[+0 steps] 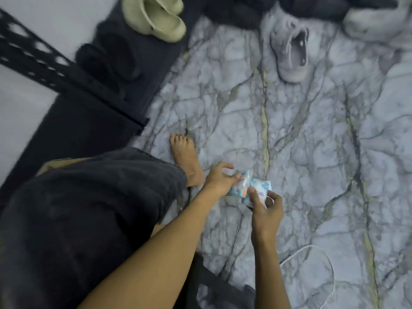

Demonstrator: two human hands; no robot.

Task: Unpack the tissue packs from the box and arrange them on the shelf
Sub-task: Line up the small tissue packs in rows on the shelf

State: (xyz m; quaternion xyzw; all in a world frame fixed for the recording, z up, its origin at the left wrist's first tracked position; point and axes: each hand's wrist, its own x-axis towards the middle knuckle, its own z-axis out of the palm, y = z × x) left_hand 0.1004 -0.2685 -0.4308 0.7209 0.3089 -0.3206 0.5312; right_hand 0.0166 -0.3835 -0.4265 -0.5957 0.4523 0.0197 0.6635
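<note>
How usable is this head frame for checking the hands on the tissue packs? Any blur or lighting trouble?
Head view: dim, bluish light, no glare; motion blur smears the shelf frame at upper left; the left hand and right hand are soft but readable on the tissue packs; pack print is illegible; wide-angle bending at the edges.

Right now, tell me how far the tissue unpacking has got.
Done: nothing to show; the one stretch of shelf in view holds no packs. In hand: the left hand and right hand hold small tissue packs above the marble floor. Left: setting these on the shelf; the box is out of view.
</note>
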